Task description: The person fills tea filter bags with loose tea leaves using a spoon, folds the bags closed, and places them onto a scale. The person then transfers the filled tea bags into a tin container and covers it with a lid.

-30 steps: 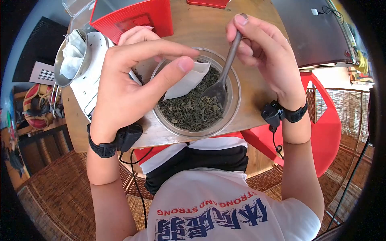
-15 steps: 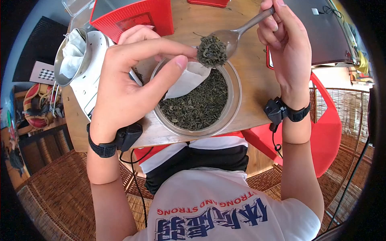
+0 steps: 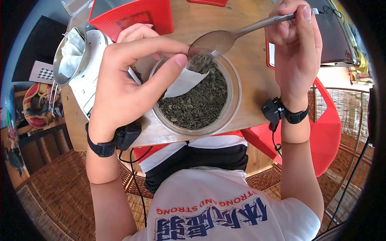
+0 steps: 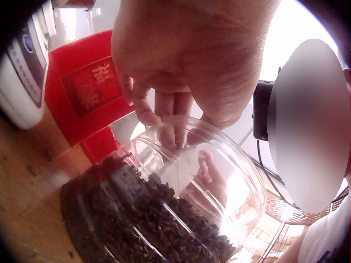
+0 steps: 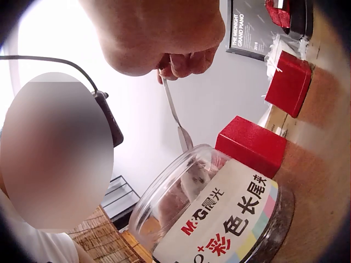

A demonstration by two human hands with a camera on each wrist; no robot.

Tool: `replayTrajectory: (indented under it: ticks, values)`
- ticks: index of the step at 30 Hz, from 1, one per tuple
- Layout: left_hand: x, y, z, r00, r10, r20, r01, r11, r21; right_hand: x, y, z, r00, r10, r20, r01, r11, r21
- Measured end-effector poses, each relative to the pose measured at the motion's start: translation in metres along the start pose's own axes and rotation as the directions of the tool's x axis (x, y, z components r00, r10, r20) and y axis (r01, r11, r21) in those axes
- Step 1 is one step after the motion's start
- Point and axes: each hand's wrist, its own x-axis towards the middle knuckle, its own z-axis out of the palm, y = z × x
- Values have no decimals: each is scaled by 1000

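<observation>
In the head view, my left hand [image 3: 120,78] pinches a small white tea bag [image 3: 183,85] over a clear round tub [image 3: 236,94]. Dark dried tea leaves [image 3: 195,110] cover the inside of the tub. High on the right, my right hand [image 3: 299,46] grips the handle of a grey translucent spoon [image 3: 261,25]. The spoon's bowl tilts down at the bag's mouth, with a clump of leaves [image 3: 202,63] at its lip. From the right wrist view, the labelled tub wall [image 5: 219,213] shows with the spoon's bowl just over the rim.
A white scale [image 3: 94,52] stands at the left, bearing a metal pan [image 3: 57,66] with filled white bags [image 3: 73,54]. Behind the left hand is an upright red box [image 3: 132,18]. A dark flat panel [image 3: 321,36] lies at the right, and a red chair [image 3: 327,128] stands beside the table.
The right hand has lifted the spoon from the tub with a heap of leaves, moved it up and right, and tipped it at the bag. The left hand has stayed nearly still.
</observation>
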Motion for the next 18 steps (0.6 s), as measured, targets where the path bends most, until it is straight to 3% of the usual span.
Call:
replayTrajectory:
  ticks: [3,7,14,16,17,18]
  values:
    - [1,-2,0,1000,19,2,-19,1000,1,0,-5,10,997,21,-77,-20,1000,16]
    - [1,-2,1,999,44,-8,-44,999,1,-1,0,4,998,-57,-35,53,994,-95]
    - [2,-2,0,999,40,21,-40,999,27,3,2,-18,960,-142,243,88,971,221]
    - [2,-2,-1,999,43,5,-43,999,-5,0,5,-12,972,-132,195,148,987,-67]
    - [2,-2,-2,999,49,2,-49,999,3,0,-2,-15,933,-137,334,215,954,-210]
    - [2,-2,-4,999,31,24,-32,999,23,1,-3,-13,931,-147,333,224,953,-206]
